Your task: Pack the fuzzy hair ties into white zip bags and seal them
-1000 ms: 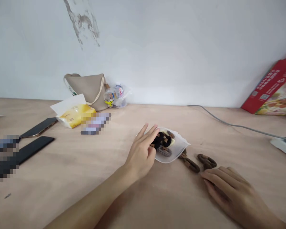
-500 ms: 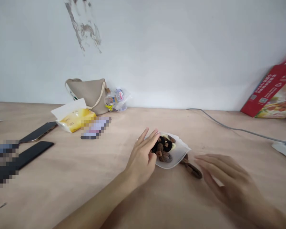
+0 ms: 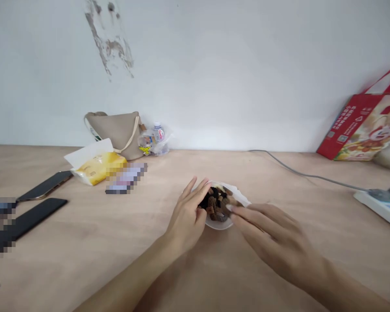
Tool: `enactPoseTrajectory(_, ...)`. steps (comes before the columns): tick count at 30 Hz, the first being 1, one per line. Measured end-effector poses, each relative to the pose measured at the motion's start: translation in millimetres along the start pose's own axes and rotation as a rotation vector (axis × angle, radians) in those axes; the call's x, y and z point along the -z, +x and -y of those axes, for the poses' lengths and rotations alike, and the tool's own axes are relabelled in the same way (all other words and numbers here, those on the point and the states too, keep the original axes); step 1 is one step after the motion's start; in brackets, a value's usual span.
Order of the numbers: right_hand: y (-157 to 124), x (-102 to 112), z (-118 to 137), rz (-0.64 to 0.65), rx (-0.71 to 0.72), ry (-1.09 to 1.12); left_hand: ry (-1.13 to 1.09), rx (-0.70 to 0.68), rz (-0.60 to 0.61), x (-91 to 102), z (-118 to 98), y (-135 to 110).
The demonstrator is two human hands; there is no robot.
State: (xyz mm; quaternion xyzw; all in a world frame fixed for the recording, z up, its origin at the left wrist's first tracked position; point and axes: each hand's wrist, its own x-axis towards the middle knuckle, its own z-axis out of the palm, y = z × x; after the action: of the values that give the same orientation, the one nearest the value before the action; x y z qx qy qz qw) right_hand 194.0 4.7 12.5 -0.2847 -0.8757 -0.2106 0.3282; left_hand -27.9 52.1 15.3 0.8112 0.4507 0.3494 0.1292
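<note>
Far left of the pouch: two phones (image 3: 32,219) flat on the desk (image 3: 84,260), then a yellow tissue pack (image 3: 95,167) and a beige bag (image 3: 117,130) at the wall. None of it is in the way.

Left hand (image 3: 186,216): on the pouch's left edge, fingers loosely spread over the mouth. Thumb hidden, so can't tell if it actually pinches the rim.

Pouch (image 3: 218,224): translucent, lying on the desk mid-frame between both hands, mouth toward the left hand, full of brown and black hair ties (image 3: 216,203).

Right hand (image 3: 269,229): just right of the pouch, fingers stretched out flat, tips on the ties at the right side. Nothing visibly gripped.

Judgement: looks like ties being pressed into the pouch. To do it well:
- left hand pins the rim down so the pouch doesn't slide
- right hand pushes low and toward the closed end, not up, so the ties don't spring out
- short strokes; the film looks flimsy

Far right of the pouch: cable (image 3: 295,172), power strip (image 3: 377,206), red bag (image 3: 364,125). Well apart.
</note>
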Motion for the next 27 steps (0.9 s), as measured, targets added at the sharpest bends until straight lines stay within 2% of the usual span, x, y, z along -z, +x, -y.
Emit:
enactPoseTrajectory(3,6,-16,1,-0.017,-0.057,-0.062,0.000,0.011,0.009,2.3,0,0)
enactPoseTrajectory(5,-13,-20,-1,0.032,-0.117,-0.074,0.000,0.022,0.022,2.9,0,0)
enactPoseTrajectory(8,-51,-14,-4,0.147,-0.178,-0.123,-0.004,0.034,0.029,1.6,-1,-1)
enactPoseTrajectory(11,-66,-5,-1,0.161,-0.147,-0.012,-0.007,0.042,0.037,-0.7,-2,-1)
enactPoseTrajectory(14,-58,-7,2,0.185,-0.123,0.108,-0.014,0.044,0.045,-1.6,-2,-1)
enactPoseTrajectory(18,-47,-23,4,0.200,-0.248,-0.107,-0.020,0.067,0.051,-0.6,0,-3)
enactPoseTrajectory(20,-43,-24,5,0.176,-0.266,-0.106,-0.026,0.080,0.055,0.0,1,-3)
enactPoseTrajectory(24,-21,-13,6,-0.068,-0.088,-0.042,-0.050,0.056,0.064,1.2,-1,-4)
enactPoseTrajectory(25,-12,-11,5,-0.107,-0.035,-0.036,-0.056,0.048,0.065,1.8,-2,-4)
enactPoseTrajectory(27,3,-12,0,-0.099,0.025,-0.023,-0.068,0.050,0.058,3.5,-4,-5)
